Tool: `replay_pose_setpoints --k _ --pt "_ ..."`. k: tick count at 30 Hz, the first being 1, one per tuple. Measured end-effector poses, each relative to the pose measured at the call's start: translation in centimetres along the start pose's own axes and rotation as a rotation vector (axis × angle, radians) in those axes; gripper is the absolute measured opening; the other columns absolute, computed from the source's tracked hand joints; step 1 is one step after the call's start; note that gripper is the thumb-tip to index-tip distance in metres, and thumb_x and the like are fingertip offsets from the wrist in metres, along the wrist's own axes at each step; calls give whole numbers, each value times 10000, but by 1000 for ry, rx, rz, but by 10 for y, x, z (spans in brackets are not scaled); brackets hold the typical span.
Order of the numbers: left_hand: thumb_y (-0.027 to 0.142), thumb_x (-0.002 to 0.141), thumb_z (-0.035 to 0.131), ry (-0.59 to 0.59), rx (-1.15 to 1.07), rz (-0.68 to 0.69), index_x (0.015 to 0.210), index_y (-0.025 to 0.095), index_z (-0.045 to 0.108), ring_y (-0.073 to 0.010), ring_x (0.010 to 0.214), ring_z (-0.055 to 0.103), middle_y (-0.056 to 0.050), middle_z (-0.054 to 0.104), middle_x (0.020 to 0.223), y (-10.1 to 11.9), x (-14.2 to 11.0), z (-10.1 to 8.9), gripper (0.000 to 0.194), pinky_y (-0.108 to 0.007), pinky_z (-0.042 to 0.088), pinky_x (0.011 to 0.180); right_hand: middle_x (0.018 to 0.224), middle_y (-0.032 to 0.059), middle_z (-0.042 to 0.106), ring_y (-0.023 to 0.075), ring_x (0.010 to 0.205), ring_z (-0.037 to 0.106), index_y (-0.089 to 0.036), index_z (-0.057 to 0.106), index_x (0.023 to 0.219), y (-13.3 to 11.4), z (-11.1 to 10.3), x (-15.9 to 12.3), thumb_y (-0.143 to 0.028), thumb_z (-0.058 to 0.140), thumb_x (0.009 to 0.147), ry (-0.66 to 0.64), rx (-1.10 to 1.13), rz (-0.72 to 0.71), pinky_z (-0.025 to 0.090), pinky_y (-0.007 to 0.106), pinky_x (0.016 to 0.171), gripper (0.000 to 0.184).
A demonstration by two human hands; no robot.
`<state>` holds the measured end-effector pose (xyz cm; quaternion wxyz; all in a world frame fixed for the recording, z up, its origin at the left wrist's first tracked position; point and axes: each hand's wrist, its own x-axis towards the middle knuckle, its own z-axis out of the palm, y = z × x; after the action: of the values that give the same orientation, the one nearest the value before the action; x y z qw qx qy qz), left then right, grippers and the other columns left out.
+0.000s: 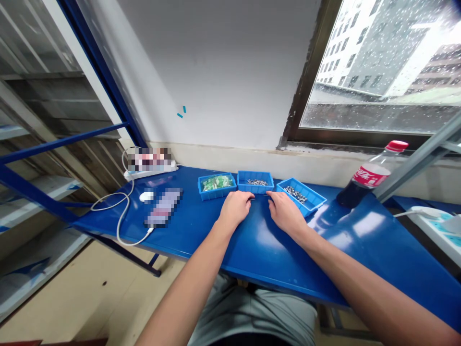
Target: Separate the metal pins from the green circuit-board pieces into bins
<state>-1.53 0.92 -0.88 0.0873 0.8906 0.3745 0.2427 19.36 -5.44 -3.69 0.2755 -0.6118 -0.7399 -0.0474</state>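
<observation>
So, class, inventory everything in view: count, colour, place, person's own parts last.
Table: one, blue, centre
Left tray: one, blue, table's back, green pieces inside
Middle tray: one, blue, beside it, metallic pieces inside
Right tray: one, blue, angled, metallic bits inside
Bottle: one, clear, red-capped, right
Blurred device: one, purplish, left
Cables: at least two, white, left and far right
Oval object: one, white, beside device
Left block: one, white, table's back left
Right block: one, white-and-teal, far right
Window: one, brown-framed, upper right
Strips: two, teal, on wall
Frame: one, blue, left
Post: one, grey, right
Shelves: several, pale, left
Left hand: one, bare, before middle tray
Right hand: one, bare, before right tray
Trousers: one pair, grey, below
</observation>
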Motion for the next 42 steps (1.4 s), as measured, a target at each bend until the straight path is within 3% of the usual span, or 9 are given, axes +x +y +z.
replay_pose_setpoints --k 10,19,25,28,32,36,42 --pt "92 934 622 -10 -50 13 1142 215 787 -231 1058 754 -40 817 1151 5 1 -3 293 -351 571 1013 1181 178 690 344 1132 605 -128 678 1275 -5 -7 0 -160 485 1036 -48 -98 -56 518 475 1014 309" --pt "180 977 623 30 -140 -29 1139 216 778 -230 1071 742 -54 802 1170 8 0 -1 228 -344 582 980 1136 110 742 281 1086 664 -194 693 1256 -9 -16 2 -82 442 1017 -108 71 -146 542 417 964 364" --pt "143 897 725 44 -195 -28 1228 206 755 -264 1162 703 -71 787 1207 7 0 1 338 -402 548 1066 1180 91 771 271 1109 685 -219 653 1342 -14 -16 4 -62 507 921 21 233 -42 563 426 971 473" --pt "204 892 760 38 -203 -13 1198 203 777 -267 1167 702 -80 794 1202 9 1 1 306 -404 543 1072 1109 70 786 239 1025 727 -222 671 1257 -16 -15 5 -86 557 868 93 431 62 579 415 961 428" --pt "270 893 779 7 -197 40 1147 222 809 -271 1185 693 -73 804 1182 10 2 1 260 -407 536 1075 1010 67 788 228 932 754 -213 678 1102 -20 -15 4 -189 658 849 113 697 159 609 420 924 255" --pt "272 908 774 42 -229 79 1159 212 808 -268 1181 690 -79 798 1203 10 2 1 260 -401 536 1062 983 87 791 251 950 780 -203 657 1085 -22 -17 5 -355 790 850 91 991 245 634 440 924 310" --pt "246 948 727 84 -337 -13 1030 223 819 -238 1051 726 -44 820 1068 14 2 -9 125 -371 563 994 997 106 807 271 982 792 -195 692 1073 -20 -16 5 -436 822 849 99 1011 299 647 464 946 354"
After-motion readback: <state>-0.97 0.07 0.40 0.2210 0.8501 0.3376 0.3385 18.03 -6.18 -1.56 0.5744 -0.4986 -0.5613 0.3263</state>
